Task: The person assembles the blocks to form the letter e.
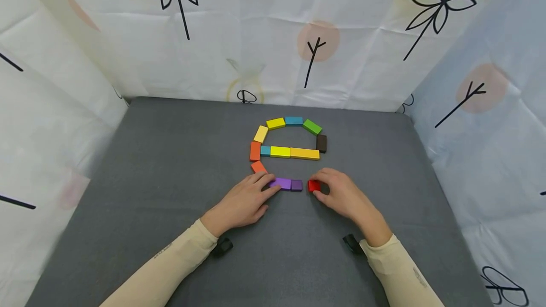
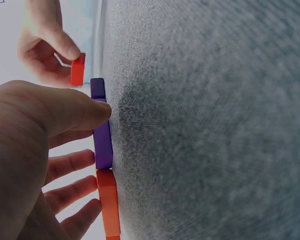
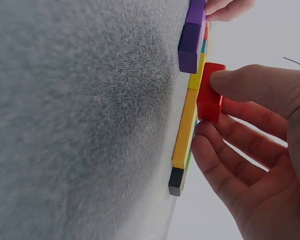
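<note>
My right hand (image 1: 345, 195) pinches a small red block (image 1: 313, 185) between thumb and fingers, just right of a short dark purple block (image 1: 296, 185) with a gap between them. In the right wrist view, the red block (image 3: 209, 92) looks raised off the surface. My left hand (image 1: 245, 203) holds a longer purple block (image 1: 282, 184), thumb on its near side and fingers on its far side. The dark purple block adjoins its right end. An orange block (image 1: 258, 167) lies beyond the left fingers, partly covered by them in the head view.
Further blocks curve up from a red-orange one (image 1: 255, 151) through blue (image 1: 294, 121) and green (image 1: 312, 127) to dark brown (image 1: 322, 143). A straight row with a yellow block (image 1: 280, 152) and an amber block (image 1: 304, 154) crosses inside. Patterned cloth (image 1: 273, 37) borders the grey table (image 1: 170, 155).
</note>
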A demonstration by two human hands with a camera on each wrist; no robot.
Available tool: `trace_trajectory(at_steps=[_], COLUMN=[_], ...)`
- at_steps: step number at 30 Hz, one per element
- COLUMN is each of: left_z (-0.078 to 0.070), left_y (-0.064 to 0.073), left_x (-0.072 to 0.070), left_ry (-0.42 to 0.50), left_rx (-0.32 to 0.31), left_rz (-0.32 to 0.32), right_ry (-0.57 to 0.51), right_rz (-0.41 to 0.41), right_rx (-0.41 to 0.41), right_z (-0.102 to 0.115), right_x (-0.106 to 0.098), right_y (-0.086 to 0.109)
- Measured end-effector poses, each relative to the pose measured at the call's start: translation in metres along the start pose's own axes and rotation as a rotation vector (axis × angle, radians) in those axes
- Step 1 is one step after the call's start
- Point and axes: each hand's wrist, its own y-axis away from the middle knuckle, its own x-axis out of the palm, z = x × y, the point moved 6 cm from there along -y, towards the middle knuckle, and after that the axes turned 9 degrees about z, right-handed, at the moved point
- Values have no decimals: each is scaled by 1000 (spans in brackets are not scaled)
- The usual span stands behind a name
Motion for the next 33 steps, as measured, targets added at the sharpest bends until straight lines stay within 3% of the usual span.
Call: trace_trajectory(at_steps=[9, 33], left_z=[-2, -1], left_y=[1, 0], left_x=[1, 1], left_ry=[-6, -20], left_rx=[-2, -10], left_rz=[-2, 9], right_ry=[-6, 0], right_rz=[32, 51], right_rx=[5, -5], right_z=[-1, 0], right_x=[7, 16], right_y=[-14, -22])
